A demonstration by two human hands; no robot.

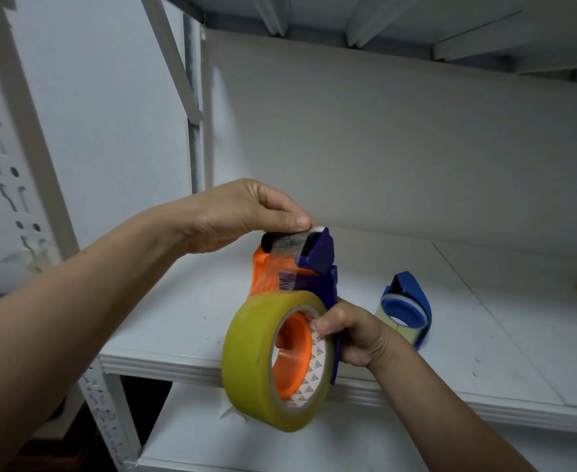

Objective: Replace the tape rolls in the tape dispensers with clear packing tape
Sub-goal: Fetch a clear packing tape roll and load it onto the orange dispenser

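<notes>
White metal shelving, slotted upright, pale wall, possibly dark floor below

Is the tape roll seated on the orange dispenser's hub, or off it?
Seated: the tape roll rings the orange hub.

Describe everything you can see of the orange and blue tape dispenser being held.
The tape dispenser is plastic, with an orange body and hub and a dark blue cutter head. It is held upright in the air before the white shelf. A roll of clear tape sits on its hub. The right hand grips its lower part; the left hand presses the tape end at the cutter.
</notes>
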